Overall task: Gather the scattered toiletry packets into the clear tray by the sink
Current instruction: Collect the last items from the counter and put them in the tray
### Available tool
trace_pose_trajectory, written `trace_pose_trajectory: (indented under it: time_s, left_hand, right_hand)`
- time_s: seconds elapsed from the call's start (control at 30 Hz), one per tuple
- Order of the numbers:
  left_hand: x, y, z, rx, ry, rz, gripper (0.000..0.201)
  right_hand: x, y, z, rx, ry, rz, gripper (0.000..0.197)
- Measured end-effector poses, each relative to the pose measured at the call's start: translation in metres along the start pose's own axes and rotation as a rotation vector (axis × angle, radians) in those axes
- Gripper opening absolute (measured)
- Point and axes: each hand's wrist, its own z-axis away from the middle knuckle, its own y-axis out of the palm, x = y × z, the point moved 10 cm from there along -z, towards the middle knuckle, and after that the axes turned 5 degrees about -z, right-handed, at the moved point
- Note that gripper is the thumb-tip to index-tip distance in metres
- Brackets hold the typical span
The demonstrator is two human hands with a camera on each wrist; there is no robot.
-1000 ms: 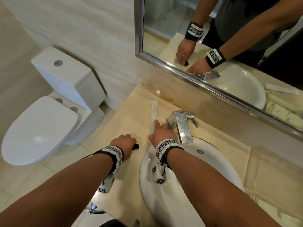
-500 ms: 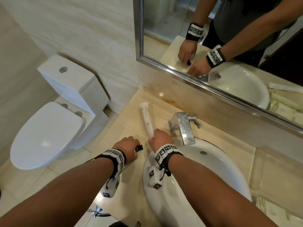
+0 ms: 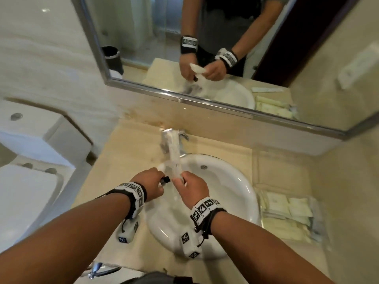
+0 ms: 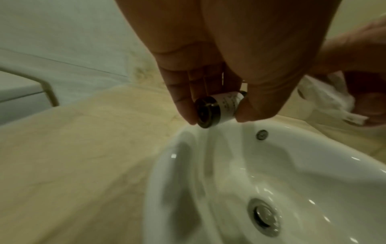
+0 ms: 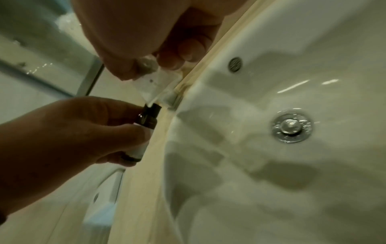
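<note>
Head view: your right hand (image 3: 191, 188) pinches the lower end of a long white packet (image 3: 174, 158), which stands lifted above the far rim of the sink (image 3: 242, 181), in front of the faucet (image 3: 164, 140). Your left hand (image 3: 148, 184) grips a small dark-capped bottle (image 3: 165, 179) over the sink's left rim, just beside the packet's lower end. The clear tray (image 3: 320, 232) sits on the counter to the right of the sink, with pale packets lying flat inside it.

Left wrist view: your fingers (image 4: 183, 99) and thumb clasp the bottle (image 4: 217, 109) on its side, dark base toward the camera, above the sink's (image 4: 271, 165) left rim.

Right wrist view: your thumb and fingers (image 5: 179, 54) nip the packet's (image 5: 154, 85) corner above the sink's (image 5: 271, 165) rim; that corner touches the bottle's cap (image 5: 152, 107).
</note>
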Motion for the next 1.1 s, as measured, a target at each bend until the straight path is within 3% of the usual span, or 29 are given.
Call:
trace_pose_trajectory:
  time_s: [0.27, 0.4, 0.57, 0.67, 0.8, 1.1]
  left_hand:
    - [-0.174, 0.013, -0.016, 0.006, 0.243, 0.004, 0.025]
    - [-0.263, 0.017, -0.025, 0.006, 0.369, -0.034, 0.014]
    - [-0.356, 0.030, -0.033, 0.000, 0.481, -0.090, 0.022]
    - [-0.392, 0.043, -0.035, 0.005, 0.509, -0.133, 0.033]
    - [-0.433, 0.060, -0.044, -0.009, 0.526, -0.153, 0.027]
    - [-0.486, 0.104, -0.066, 0.025, 0.583, -0.254, 0.028]
  right_hand:
    - [-0.139, -0.108, 0.081, -0.255, 0.310, -0.105, 0.038]
    - [-0.198, -0.151, 0.125, -0.366, 0.484, -0.149, 0.031]
    - [-0.263, -0.188, 0.177, -0.448, 0.670, -0.265, 0.013]
    - [-0.292, -0.195, 0.198, -0.417, 0.775, -0.343, 0.011]
    - [-0.328, -0.184, 0.222, -0.524, 0.900, -0.754, 0.024]
    - [-0.362, -0.189, 0.239, -0.563, 0.958, -0.922, 0.014]
